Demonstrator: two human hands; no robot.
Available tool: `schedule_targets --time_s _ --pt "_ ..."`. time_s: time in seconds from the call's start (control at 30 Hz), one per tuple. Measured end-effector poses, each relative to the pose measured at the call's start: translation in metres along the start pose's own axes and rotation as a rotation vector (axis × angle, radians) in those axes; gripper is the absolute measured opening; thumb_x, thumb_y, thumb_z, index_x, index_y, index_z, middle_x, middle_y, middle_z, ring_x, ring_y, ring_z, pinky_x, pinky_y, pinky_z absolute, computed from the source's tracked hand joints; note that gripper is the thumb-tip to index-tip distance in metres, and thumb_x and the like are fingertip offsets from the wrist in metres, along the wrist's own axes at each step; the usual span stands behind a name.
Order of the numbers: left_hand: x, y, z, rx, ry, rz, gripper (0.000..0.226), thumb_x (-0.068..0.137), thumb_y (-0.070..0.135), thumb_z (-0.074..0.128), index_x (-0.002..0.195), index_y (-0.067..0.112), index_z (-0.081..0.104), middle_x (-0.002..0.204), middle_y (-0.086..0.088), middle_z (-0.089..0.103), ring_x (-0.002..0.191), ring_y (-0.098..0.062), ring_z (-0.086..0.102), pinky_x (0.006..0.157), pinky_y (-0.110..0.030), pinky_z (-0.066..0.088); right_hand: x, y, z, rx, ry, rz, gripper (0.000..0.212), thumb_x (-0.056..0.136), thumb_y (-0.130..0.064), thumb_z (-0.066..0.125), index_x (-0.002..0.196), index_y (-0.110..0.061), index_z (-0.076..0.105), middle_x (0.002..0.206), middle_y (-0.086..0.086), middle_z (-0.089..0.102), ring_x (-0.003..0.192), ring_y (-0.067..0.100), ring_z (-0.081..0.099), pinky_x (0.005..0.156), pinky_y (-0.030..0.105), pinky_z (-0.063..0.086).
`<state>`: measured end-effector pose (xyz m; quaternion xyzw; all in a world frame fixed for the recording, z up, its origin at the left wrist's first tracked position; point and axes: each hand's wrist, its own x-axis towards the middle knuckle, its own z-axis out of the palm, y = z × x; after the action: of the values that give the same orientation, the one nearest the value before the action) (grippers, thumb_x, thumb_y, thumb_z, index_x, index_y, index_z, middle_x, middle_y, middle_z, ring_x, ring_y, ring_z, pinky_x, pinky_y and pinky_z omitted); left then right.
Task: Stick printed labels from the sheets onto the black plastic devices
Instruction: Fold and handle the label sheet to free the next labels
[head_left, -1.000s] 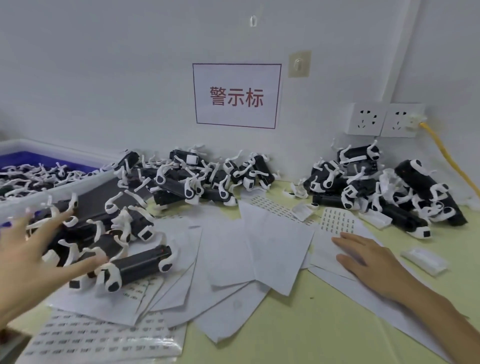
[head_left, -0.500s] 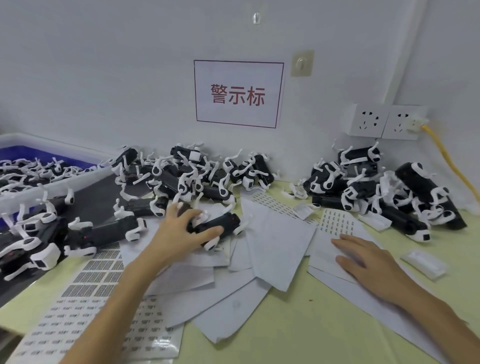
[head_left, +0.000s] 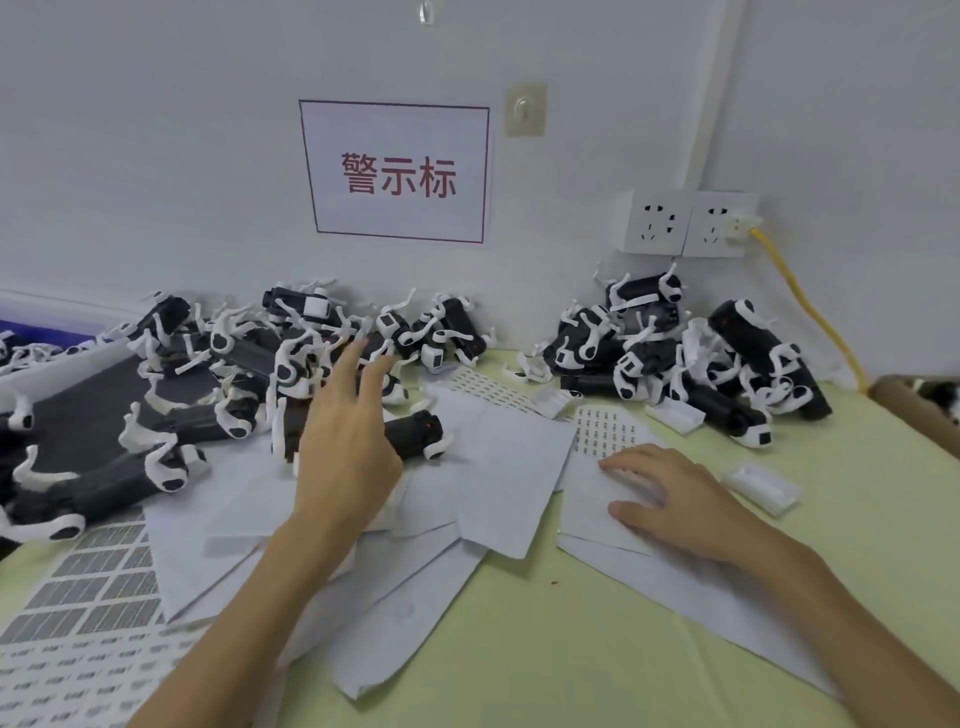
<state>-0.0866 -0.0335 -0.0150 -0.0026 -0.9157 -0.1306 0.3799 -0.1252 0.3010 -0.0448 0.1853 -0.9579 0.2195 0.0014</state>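
Left hand (head_left: 348, 457) spread open over device (head_left: 415, 438), gripping nothing. Right hand (head_left: 670, 499) flat on label sheet (head_left: 605, 441). Risk: loose papers (head_left: 498, 467) slip during grab.

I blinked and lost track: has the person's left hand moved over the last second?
Yes. The left hand swung rightward, from beside the blue tray to below the wall sign, over a black device.

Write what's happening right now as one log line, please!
left hand: open, over black device | right hand: flat on label sheet
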Motion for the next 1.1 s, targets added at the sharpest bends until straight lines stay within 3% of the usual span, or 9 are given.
schedule_targets --time_s 0.1,0.27,0.37,0.47,0.53,0.6,0.67,1.03,1.1 --pt "0.011 0.003 0.008 0.146 -0.277 -0.065 0.046 0.090 0.017 0.061 0.135 0.018 0.050 0.129 -0.005 0.063 0.101 -0.031 0.063 0.078 -0.040 0.046 -0.001 0.000 -0.010 0.288 0.161 0.062 0.032 0.086 -0.028 0.080 0.111 -0.044 0.069 0.108 -0.020 0.069 0.108 0.008 0.063 0.093 0.025 0.048" --pt "0.023 0.002 0.026 0.578 -0.519 -0.150 0.042 0.089 0.051 0.060 0.123 0.025 0.055 0.123 0.003 0.064 0.122 -0.022 0.051 0.092 -0.041 0.037 0.003 0.020 -0.018 -0.240 0.115 0.291 0.080 0.087 -0.072 0.057 0.152 -0.030 0.037 0.152 -0.004 0.044 0.143 0.020 0.035 0.119 0.046 0.022" --pt "0.021 -0.004 0.033 0.566 -0.433 -0.188 0.031 0.090 0.049 0.060 0.111 0.026 0.062 0.117 0.004 0.066 0.118 -0.022 0.050 0.088 -0.042 0.033 0.003 0.025 -0.013 -0.238 0.045 0.324 0.068 0.085 -0.075 0.054 0.138 -0.033 0.049 0.143 -0.007 0.048 0.138 0.018 0.038 0.120 0.049 0.014" --pt "0.009 -0.004 0.040 0.506 -0.313 -0.196 0.023 0.088 0.033 0.064 0.108 0.023 0.067 0.115 0.002 0.066 0.119 -0.026 0.048 0.095 -0.047 0.034 0.004 0.021 -0.015 -0.135 0.204 0.283 0.044 0.081 -0.054 0.073 0.117 -0.035 0.059 0.120 -0.012 0.057 0.122 0.015 0.051 0.113 0.043 0.028" --pt "0.005 -0.005 0.042 0.459 -0.279 -0.198 0.022 0.084 0.027 0.069 0.105 0.021 0.070 0.113 0.000 0.067 0.118 -0.027 0.047 0.094 -0.047 0.031 0.003 0.019 -0.018 0.008 0.341 0.254 0.023 0.080 -0.032 0.077 0.098 -0.033 0.064 0.101 -0.016 0.065 0.099 0.009 0.062 0.091 0.031 0.046" --pt "0.003 -0.006 0.042 0.425 -0.259 -0.202 0.024 0.081 0.024 0.073 0.105 0.021 0.072 0.112 -0.002 0.068 0.117 -0.029 0.048 0.094 -0.047 0.028 0.002 0.016 -0.020 0.212 0.417 0.244 0.016 0.083 -0.019 0.074 0.085 -0.031 0.064 0.078 -0.013 0.067 0.067 -0.001 0.060 0.062 0.021 0.045" --pt "0.001 -0.007 0.042 0.394 -0.226 -0.203 0.030 0.079 0.022 0.076 0.109 0.021 0.073 0.113 -0.003 0.069 0.118 -0.031 0.050 0.096 -0.048 0.026 0.002 0.015 -0.024 0.351 0.473 0.226 0.020 0.087 -0.016 0.073 0.082 -0.033 0.063 0.071 -0.015 0.070 0.056 -0.004 0.059 0.054 0.017 0.044" --pt "-0.003 0.022 0.026 0.112 0.026 -0.136 0.033 0.085 0.024 0.075 0.118 0.016 0.072 0.130 -0.013 0.063 0.139 -0.036 0.044 0.119 -0.065 -0.003 -0.002 -0.005 -0.036 0.813 0.567 0.086 0.008 0.094 -0.009 0.070 0.101 -0.011 0.070 0.090 0.009 0.079 0.090 0.033 0.075 0.087 0.054 0.058" --pt "-0.003 0.038 0.018 -0.037 0.078 -0.027 0.038 0.089 0.042 0.072 0.119 0.020 0.071 0.129 -0.005 0.065 0.133 -0.027 0.051 0.120 -0.053 0.016 -0.001 -0.009 -0.035 0.905 0.553 0.083 0.008 0.095 -0.006 0.067 0.103 -0.005 0.067 0.091 0.011 0.078 0.091 0.034 0.075 0.089 0.055 0.057"
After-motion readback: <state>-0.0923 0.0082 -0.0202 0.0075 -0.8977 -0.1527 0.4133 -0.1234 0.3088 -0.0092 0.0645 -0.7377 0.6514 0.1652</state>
